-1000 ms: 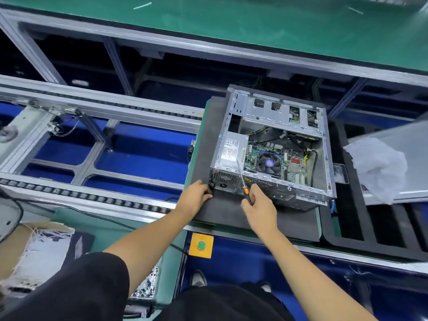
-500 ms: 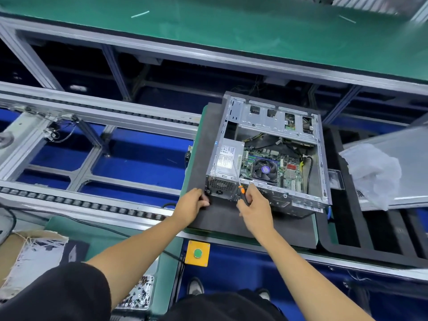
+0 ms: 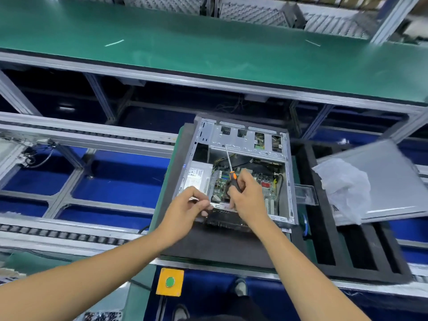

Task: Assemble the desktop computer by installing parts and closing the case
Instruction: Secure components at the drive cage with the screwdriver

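An open silver computer case (image 3: 289,181) lies on a black foam mat (image 3: 220,246), showing its motherboard (image 3: 268,188) and power supply (image 3: 196,177). My right hand (image 3: 247,193) grips an orange-and-black screwdriver (image 3: 232,177) over the motherboard, its shaft pointing up toward the drive cage (image 3: 243,137). My left hand (image 3: 185,212) hovers at the case's near-left edge, fingers curled, pinching something small and shiny (image 3: 193,199) that I cannot identify.
The case's grey side panel (image 3: 393,193) lies to the right with a white plastic bag (image 3: 342,186) on it, over a black slotted foam tray (image 3: 347,251). Roller conveyor rails (image 3: 69,232) run left. A yellow box with a green button (image 3: 170,281) sits below. A green bench (image 3: 208,54) spans the back.
Both hands rose from the case's near bottom edge. My right hand carried the screwdriver up over the motherboard. My left hand left the case corner and now pinches a small item.
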Motion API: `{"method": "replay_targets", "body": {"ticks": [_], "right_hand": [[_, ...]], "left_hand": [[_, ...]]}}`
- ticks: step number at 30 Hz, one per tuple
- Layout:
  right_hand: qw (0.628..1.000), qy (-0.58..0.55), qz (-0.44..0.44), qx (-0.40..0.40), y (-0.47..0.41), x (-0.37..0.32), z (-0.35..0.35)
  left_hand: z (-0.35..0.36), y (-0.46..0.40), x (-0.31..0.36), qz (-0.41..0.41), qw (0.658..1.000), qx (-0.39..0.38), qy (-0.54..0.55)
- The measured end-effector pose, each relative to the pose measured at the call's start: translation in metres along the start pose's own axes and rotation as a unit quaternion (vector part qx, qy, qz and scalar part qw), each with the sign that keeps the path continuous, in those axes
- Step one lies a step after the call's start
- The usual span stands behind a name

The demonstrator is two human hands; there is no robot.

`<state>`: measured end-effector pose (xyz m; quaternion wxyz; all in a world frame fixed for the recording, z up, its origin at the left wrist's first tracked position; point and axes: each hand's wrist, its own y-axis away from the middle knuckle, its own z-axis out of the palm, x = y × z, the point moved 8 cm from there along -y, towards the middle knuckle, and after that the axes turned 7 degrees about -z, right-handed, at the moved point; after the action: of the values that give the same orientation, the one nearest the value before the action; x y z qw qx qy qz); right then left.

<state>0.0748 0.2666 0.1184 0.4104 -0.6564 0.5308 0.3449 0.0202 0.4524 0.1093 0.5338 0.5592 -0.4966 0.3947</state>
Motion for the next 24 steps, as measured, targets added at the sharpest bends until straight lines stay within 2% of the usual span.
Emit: {"method": "replay_targets", "body": {"ticks": [4,9,14,20,24], "right_hand": [[1.000,0.022,-0.016,0.005,-0.033,0.009,-0.038],[0.998,0.057,0.004,-0.016,-0.072,0.035,-0.089],[0.993,0.105,-0.001,-0.053,-0.107,0.058,-0.135],[0.992,0.091,-0.003,-0.091,-0.135,0.072,-0.168],[0.991,0.085,-0.005,-0.107,-0.151,0.074,-0.177]], "left_hand": [[0.037,-0.054,0.038,-0.015,0.996,-0.009,0.084],[0.082,-0.123,0.049,-0.035,0.990,-0.008,0.135],[0.100,-0.183,0.049,-0.072,0.980,0.062,0.178],[0.113,-0.218,0.058,-0.070,0.982,0.084,0.154],[0.119,-0.230,0.058,-0.067,0.983,0.057,0.164]]}}
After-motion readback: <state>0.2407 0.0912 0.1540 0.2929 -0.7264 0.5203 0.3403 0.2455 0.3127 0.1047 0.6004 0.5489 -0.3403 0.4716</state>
